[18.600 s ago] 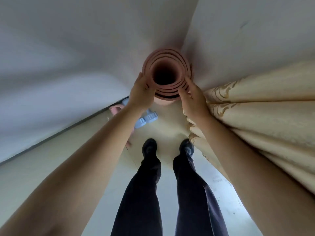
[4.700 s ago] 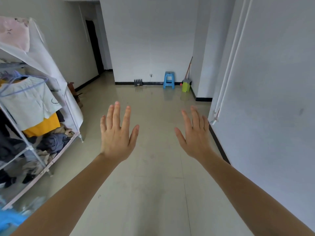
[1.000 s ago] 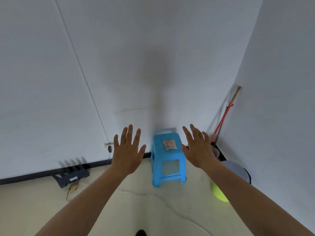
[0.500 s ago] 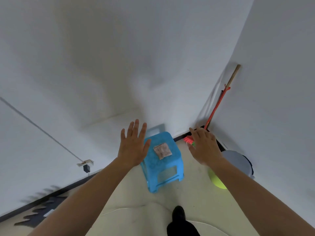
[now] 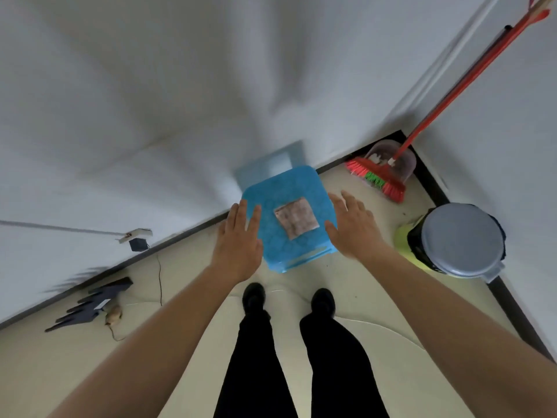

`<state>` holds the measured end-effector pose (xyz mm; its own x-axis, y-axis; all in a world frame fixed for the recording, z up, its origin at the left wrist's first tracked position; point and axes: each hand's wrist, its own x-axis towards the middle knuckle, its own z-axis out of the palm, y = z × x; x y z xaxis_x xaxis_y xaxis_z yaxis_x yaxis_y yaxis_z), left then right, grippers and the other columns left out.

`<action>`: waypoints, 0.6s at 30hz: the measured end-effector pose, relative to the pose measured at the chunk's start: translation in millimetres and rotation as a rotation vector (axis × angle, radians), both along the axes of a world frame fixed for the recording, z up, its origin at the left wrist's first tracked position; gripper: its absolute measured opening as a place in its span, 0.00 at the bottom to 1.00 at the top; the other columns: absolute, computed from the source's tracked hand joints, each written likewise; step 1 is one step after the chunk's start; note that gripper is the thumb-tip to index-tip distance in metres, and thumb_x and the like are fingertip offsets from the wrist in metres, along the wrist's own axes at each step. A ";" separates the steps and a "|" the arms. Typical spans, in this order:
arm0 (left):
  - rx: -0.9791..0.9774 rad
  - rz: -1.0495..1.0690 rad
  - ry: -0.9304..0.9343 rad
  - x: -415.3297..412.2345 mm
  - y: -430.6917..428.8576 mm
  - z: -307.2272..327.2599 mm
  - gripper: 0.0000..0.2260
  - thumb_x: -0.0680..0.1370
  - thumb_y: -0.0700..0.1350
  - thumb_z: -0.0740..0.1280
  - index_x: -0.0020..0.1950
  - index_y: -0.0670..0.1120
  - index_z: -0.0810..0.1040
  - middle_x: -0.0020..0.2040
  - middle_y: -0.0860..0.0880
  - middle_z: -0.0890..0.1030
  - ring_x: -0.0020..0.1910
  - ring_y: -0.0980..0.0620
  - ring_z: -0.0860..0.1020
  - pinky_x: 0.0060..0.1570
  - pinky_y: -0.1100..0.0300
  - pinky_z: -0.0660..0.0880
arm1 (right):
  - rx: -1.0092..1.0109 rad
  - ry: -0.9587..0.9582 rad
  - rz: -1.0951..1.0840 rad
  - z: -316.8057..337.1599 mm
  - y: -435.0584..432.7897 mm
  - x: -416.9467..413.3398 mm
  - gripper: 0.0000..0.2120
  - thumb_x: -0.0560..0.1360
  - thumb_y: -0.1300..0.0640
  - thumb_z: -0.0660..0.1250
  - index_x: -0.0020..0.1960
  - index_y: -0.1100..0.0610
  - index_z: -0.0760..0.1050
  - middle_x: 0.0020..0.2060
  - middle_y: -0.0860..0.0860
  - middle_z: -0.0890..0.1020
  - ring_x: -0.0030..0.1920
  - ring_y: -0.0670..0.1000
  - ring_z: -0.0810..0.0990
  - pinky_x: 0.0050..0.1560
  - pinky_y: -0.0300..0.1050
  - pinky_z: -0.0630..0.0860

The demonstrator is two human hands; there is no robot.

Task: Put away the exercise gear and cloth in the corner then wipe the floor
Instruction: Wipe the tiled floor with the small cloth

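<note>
Flanking the blue stool (image 5: 304, 191), left hand (image 5: 238, 242) and right hand (image 5: 351, 226) hang flat-fingered, holding nothing; folded cloth (image 5: 296, 218) lies on the seat.

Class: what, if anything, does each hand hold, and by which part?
Nothing: left hand and right hand are open, either side of the blue stool.

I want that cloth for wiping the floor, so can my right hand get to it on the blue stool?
Probably yes. The right hand hovers open at the edge of the stool, and the cloth lies uncovered on the seat with nothing between them.
</note>
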<state>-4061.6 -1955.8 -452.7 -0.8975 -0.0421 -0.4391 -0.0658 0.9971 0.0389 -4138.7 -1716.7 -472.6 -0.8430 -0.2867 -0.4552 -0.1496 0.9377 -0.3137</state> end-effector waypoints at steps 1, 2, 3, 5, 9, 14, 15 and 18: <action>0.014 0.002 -0.012 -6.9 -2.5 -21.5 0.31 0.83 0.49 0.54 0.81 0.47 0.41 0.81 0.41 0.40 0.80 0.43 0.41 0.76 0.48 0.50 | -0.018 -0.016 -0.015 -19.4 -5.5 -3.8 0.31 0.82 0.48 0.58 0.81 0.52 0.51 0.79 0.57 0.55 0.77 0.59 0.58 0.73 0.57 0.59; 0.030 0.014 -0.030 -13.5 -4.7 -44.9 0.31 0.83 0.48 0.54 0.81 0.46 0.41 0.81 0.41 0.41 0.80 0.43 0.42 0.76 0.48 0.51 | -0.039 -0.027 -0.032 -39.4 -11.1 -7.5 0.31 0.82 0.48 0.58 0.81 0.52 0.51 0.79 0.57 0.55 0.76 0.59 0.59 0.73 0.57 0.60; 0.041 0.028 -0.059 -18.1 -7.0 -68.9 0.31 0.83 0.47 0.55 0.81 0.46 0.42 0.81 0.41 0.41 0.80 0.43 0.43 0.76 0.48 0.52 | -0.059 -0.040 -0.051 -61.6 -16.6 -9.0 0.30 0.82 0.49 0.58 0.81 0.53 0.52 0.79 0.58 0.55 0.76 0.60 0.60 0.73 0.57 0.62; 0.054 0.034 -0.113 -25.0 -10.3 -112.8 0.31 0.83 0.45 0.55 0.81 0.46 0.42 0.81 0.41 0.41 0.80 0.42 0.44 0.75 0.47 0.54 | -0.088 -0.069 -0.104 -102.8 -26.0 -7.7 0.29 0.82 0.51 0.58 0.80 0.52 0.53 0.79 0.58 0.56 0.75 0.61 0.61 0.72 0.58 0.64; 0.079 -0.022 -0.220 -27.2 -18.8 -187.5 0.32 0.82 0.43 0.57 0.81 0.45 0.42 0.80 0.41 0.38 0.80 0.42 0.43 0.74 0.47 0.57 | -0.086 -0.061 -0.080 -179.4 -45.9 11.7 0.31 0.82 0.60 0.59 0.81 0.49 0.52 0.79 0.61 0.55 0.74 0.65 0.61 0.68 0.59 0.66; 0.147 -0.081 -0.282 -9.6 -30.9 -224.8 0.33 0.80 0.42 0.59 0.81 0.43 0.44 0.80 0.40 0.37 0.79 0.41 0.40 0.76 0.48 0.55 | 0.002 0.062 0.178 -222.4 -56.3 44.3 0.31 0.71 0.70 0.65 0.74 0.56 0.70 0.75 0.61 0.66 0.75 0.69 0.62 0.64 0.63 0.71; 0.158 -0.096 -0.285 -8.4 -33.6 -225.2 0.33 0.80 0.42 0.59 0.81 0.42 0.44 0.80 0.40 0.37 0.79 0.41 0.39 0.77 0.48 0.54 | -0.003 0.109 0.164 -223.9 -57.3 45.9 0.29 0.69 0.71 0.66 0.69 0.58 0.74 0.71 0.60 0.72 0.72 0.68 0.68 0.61 0.62 0.73; 0.177 -0.140 -0.327 -16.9 -42.6 -216.7 0.31 0.81 0.41 0.58 0.81 0.42 0.47 0.80 0.40 0.38 0.80 0.41 0.41 0.77 0.49 0.53 | -0.021 0.210 0.093 -215.1 -63.2 36.6 0.18 0.66 0.72 0.68 0.54 0.60 0.82 0.52 0.56 0.84 0.56 0.62 0.81 0.49 0.54 0.77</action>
<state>-4078.5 -1998.5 -669.3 -0.7008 0.1726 -0.6921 0.0331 0.9771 0.2102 -4102.1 -1780.0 -687.8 -0.8881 -0.3749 -0.2658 -0.2988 0.9105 -0.2860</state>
